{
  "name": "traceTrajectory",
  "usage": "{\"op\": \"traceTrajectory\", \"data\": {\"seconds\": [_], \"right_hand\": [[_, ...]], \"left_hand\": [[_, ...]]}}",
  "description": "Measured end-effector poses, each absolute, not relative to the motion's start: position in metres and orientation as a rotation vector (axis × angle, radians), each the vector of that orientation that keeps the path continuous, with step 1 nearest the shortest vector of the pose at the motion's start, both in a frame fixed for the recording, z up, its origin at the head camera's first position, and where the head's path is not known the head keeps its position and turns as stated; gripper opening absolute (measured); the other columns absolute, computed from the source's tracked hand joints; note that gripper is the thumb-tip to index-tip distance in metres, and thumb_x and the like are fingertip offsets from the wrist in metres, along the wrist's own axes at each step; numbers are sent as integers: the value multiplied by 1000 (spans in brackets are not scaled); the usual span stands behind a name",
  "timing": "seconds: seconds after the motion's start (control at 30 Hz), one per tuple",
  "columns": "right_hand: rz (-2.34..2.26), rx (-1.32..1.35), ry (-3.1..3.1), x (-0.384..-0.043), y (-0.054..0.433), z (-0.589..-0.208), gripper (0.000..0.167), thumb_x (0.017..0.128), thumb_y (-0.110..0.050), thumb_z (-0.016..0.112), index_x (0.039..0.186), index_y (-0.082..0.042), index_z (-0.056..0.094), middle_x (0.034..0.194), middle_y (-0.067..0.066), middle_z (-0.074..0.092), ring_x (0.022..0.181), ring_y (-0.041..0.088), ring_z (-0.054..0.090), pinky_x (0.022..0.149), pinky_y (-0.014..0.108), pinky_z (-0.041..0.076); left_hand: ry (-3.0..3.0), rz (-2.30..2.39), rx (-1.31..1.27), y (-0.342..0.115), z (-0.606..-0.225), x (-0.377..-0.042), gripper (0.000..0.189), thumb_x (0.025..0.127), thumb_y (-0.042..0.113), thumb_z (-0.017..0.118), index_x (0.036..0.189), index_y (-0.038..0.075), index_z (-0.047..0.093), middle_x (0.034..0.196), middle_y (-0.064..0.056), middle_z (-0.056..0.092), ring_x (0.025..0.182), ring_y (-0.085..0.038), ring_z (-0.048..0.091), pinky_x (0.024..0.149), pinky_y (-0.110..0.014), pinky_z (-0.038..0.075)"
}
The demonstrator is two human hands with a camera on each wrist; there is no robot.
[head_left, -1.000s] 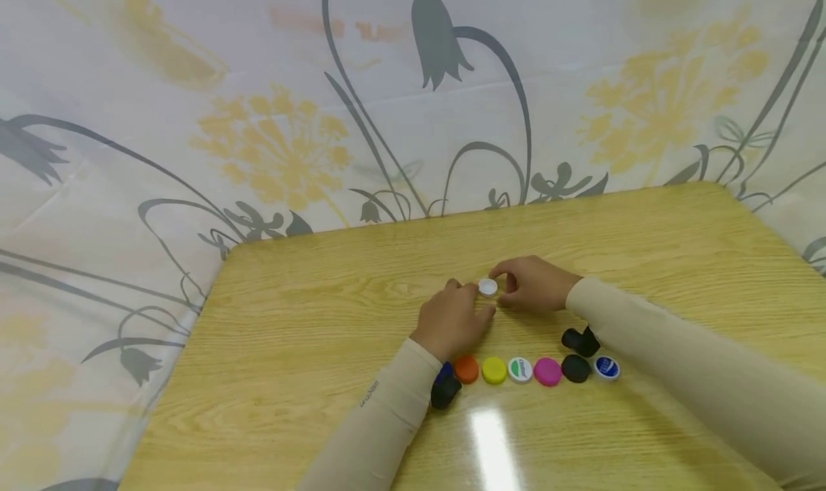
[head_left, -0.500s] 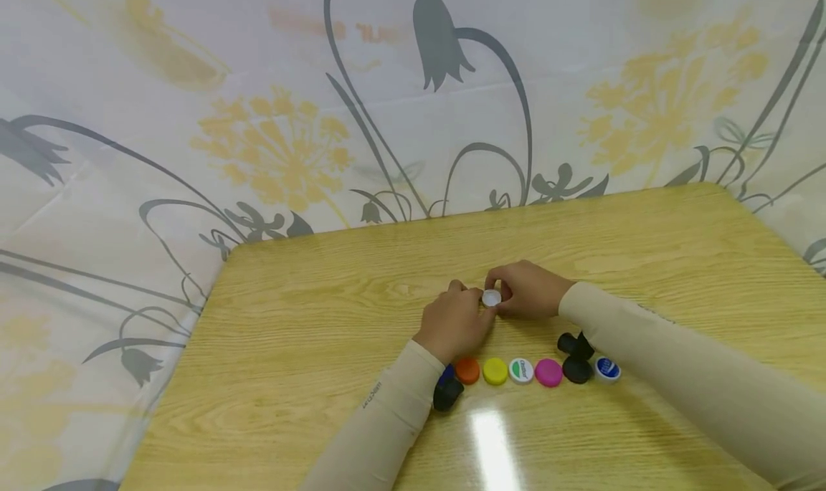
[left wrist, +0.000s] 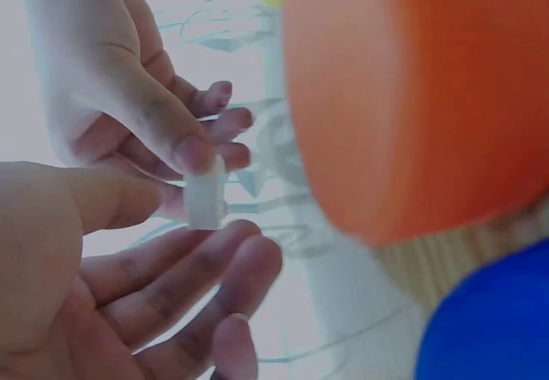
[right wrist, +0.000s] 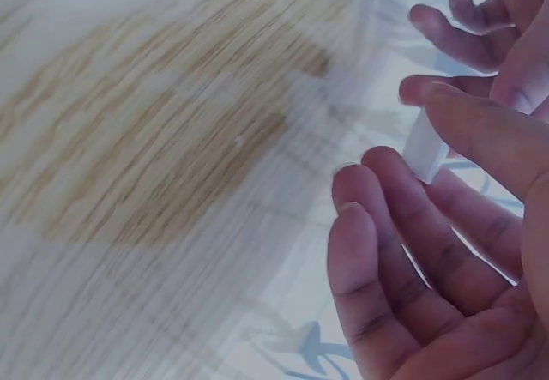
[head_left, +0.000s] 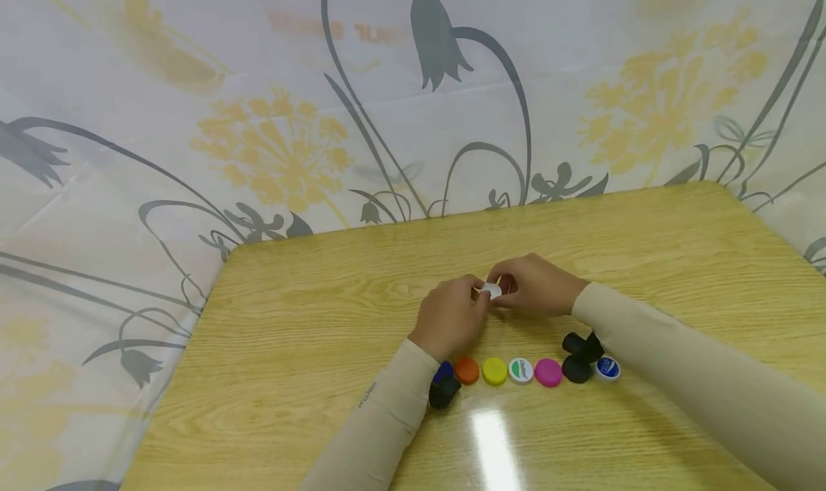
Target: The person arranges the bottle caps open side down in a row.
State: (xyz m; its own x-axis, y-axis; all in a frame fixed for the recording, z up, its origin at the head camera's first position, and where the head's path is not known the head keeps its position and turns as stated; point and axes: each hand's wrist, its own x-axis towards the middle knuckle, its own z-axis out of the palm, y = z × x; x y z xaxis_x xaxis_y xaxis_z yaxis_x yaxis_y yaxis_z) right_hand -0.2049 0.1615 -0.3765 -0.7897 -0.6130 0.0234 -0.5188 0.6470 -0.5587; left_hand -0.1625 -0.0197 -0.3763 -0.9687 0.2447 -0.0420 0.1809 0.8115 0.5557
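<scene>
A small white bottle cap (head_left: 492,290) is between the fingertips of both hands, above the table behind a row of caps. My left hand (head_left: 448,319) pinches its left side, thumb on the near edge. From the right, my right hand (head_left: 540,284) grips it between thumb and index finger. The left wrist view shows the cap (left wrist: 204,196) edge-on, the right thumb on its upper end and the left fingers curled below. In the right wrist view, fingers partly cover the cap (right wrist: 424,147).
The row on the wooden table (head_left: 310,319) includes a blue cap (head_left: 443,371) partly hidden by the left wrist camera, orange (head_left: 467,370), yellow (head_left: 495,371), white-green (head_left: 520,370), pink (head_left: 548,372), black (head_left: 576,369) and white-blue (head_left: 607,368) caps. Behind hangs flowered cloth (head_left: 387,118).
One second ago the white cap sat flat between the hands. The right fingers then closed on it, and now the left thumb and fingers pinch it too; it is tilted. The row stays put.
</scene>
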Motion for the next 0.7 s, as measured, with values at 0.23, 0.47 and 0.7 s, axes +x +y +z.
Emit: {"op": "traceTrajectory", "data": {"seconds": [0.23, 0.47, 0.7], "right_hand": [[-943, -881, 2718, -196, 164, -369, 24, 88, -18, 77, 109, -8, 73, 85, -4, 71, 76, 7, 62, 74, 26, 55], [-1078, -875, 2751, -189, 162, -367, 22, 87, -15, 78, 107, -6, 72, 79, -5, 69, 71, 7, 62, 66, 24, 53], [-1131, -826, 2758, -185, 161, -363, 27, 88, -14, 78, 112, -4, 70, 78, -3, 70, 69, 7, 63, 65, 23, 53]], "left_hand": [[2882, 1044, 328, -22, -369, -164, 26, 101, 34, 59, 111, 14, 73, 98, 0, 74, 83, -13, 67, 68, -25, 53], [2886, 1197, 398, -26, -366, -168, 21, 101, 25, 58, 108, 12, 72, 92, -2, 74, 67, -9, 63, 59, -20, 50], [2806, 1329, 386, -27, -367, -169, 20, 101, 25, 60, 113, 12, 69, 91, -1, 72, 66, -7, 60, 57, -20, 49]]}}
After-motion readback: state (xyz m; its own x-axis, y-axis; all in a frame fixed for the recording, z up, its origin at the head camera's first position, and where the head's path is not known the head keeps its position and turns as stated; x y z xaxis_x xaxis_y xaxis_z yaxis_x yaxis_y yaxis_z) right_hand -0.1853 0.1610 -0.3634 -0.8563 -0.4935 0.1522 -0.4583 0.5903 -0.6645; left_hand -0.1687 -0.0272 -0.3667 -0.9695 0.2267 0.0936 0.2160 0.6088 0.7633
